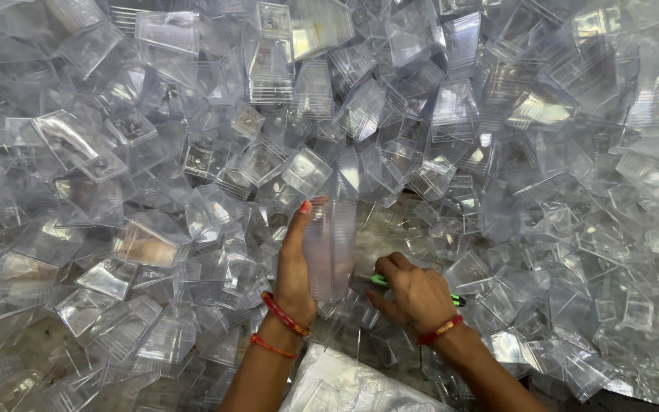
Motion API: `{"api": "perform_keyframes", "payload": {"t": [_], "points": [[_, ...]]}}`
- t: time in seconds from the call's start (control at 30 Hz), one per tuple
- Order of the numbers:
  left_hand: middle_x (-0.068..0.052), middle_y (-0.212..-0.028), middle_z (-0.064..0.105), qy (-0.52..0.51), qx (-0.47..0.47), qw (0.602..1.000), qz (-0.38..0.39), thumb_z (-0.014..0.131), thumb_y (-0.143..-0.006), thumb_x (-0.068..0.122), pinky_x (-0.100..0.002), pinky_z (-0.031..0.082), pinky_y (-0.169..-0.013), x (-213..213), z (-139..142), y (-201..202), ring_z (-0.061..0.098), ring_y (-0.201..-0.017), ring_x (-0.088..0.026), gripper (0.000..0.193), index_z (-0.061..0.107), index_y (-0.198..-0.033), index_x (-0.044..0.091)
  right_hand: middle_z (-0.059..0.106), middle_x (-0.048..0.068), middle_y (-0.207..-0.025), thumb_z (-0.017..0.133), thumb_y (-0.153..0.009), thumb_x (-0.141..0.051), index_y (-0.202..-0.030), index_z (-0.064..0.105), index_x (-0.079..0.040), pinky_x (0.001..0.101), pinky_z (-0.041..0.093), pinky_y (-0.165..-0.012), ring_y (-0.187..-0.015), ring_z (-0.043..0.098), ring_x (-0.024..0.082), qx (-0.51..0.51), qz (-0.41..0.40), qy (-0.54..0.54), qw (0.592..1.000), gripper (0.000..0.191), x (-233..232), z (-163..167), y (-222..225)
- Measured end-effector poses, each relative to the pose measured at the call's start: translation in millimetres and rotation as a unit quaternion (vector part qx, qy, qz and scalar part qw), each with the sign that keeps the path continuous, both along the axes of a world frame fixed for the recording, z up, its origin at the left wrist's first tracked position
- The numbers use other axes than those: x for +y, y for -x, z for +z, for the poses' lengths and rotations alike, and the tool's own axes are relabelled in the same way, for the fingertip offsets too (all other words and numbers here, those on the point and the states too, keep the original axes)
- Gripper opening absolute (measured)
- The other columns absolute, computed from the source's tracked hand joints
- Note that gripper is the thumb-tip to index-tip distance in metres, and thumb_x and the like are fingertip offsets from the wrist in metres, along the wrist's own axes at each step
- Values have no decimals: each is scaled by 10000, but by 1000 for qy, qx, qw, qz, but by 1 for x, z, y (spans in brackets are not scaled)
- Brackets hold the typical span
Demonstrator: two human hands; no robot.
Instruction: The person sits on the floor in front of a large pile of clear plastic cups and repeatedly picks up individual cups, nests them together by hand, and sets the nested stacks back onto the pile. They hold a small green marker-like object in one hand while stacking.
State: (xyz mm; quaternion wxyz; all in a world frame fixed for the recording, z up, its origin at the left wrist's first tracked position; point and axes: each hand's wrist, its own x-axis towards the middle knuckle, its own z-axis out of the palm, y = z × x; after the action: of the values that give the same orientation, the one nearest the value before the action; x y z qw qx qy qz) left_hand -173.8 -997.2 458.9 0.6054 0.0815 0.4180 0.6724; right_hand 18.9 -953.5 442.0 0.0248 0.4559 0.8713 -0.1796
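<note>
My left hand [296, 267] stands upright and grips a nested stack of clear plastic boxes [331, 248], thumb and fingers around its left side. My right hand [413, 296] sits just right of the stack's lower end, fingers curled around a small green tool [380, 281] whose tip also shows past the hand. Red bangles and thread circle both wrists. A huge heap of loose clear plastic boxes [192, 152] fills the view around both hands.
A clear plastic bag [345, 381] holding more transparent pieces lies at the bottom centre between my forearms. A patch of bare worn surface [390, 229] shows just beyond my hands. Piled boxes rise on every side.
</note>
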Motion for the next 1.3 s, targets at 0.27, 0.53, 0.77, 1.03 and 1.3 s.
{"api": "perform_keyframes", "payload": {"t": [0.27,0.53,0.77,1.03,1.3], "points": [[-16,-1355,653,-12,248,968,-39,593,-941,444,-311,363,-1096,2,-7,-1,543,-1307,-133,483,670,-1312,145,754,49,-1246,680,-839,-234,-897,757,-84,273,459,-440,-520,520,78,312,-76,188,928,178,40,12,-46],[-38,-1374,665,-64,383,905,-172,713,-910,307,-322,480,-1035,-5,3,-13,610,-1250,-173,540,584,-1430,240,754,-20,-1266,579,-1024,-280,-964,764,-54,236,362,-385,-444,397,61,444,-157,111,875,298,40,22,-51],[-76,-1467,634,-159,335,915,-157,665,-962,265,-335,505,-1081,-5,5,-9,622,-1310,-197,490,604,-1429,128,652,96,-827,652,-959,-312,-1317,658,-167,276,415,-471,-528,495,94,357,-145,215,897,386,13,30,-27],[-43,-1417,652,-58,341,938,37,598,-999,341,-296,439,-1066,0,1,21,583,-1273,-145,441,634,-1391,142,635,49,-1402,776,-835,-297,-1020,718,-129,388,593,-634,-804,742,258,66,146,6,987,257,-11,12,3],[-84,-1364,672,-29,412,902,-125,663,-921,419,-377,522,-989,-4,8,7,642,-1194,-243,548,600,-1443,264,802,37,-894,641,-1001,-282,-1037,714,-122,279,605,-648,-785,770,126,302,-182,16,936,180,33,34,-37]]}}
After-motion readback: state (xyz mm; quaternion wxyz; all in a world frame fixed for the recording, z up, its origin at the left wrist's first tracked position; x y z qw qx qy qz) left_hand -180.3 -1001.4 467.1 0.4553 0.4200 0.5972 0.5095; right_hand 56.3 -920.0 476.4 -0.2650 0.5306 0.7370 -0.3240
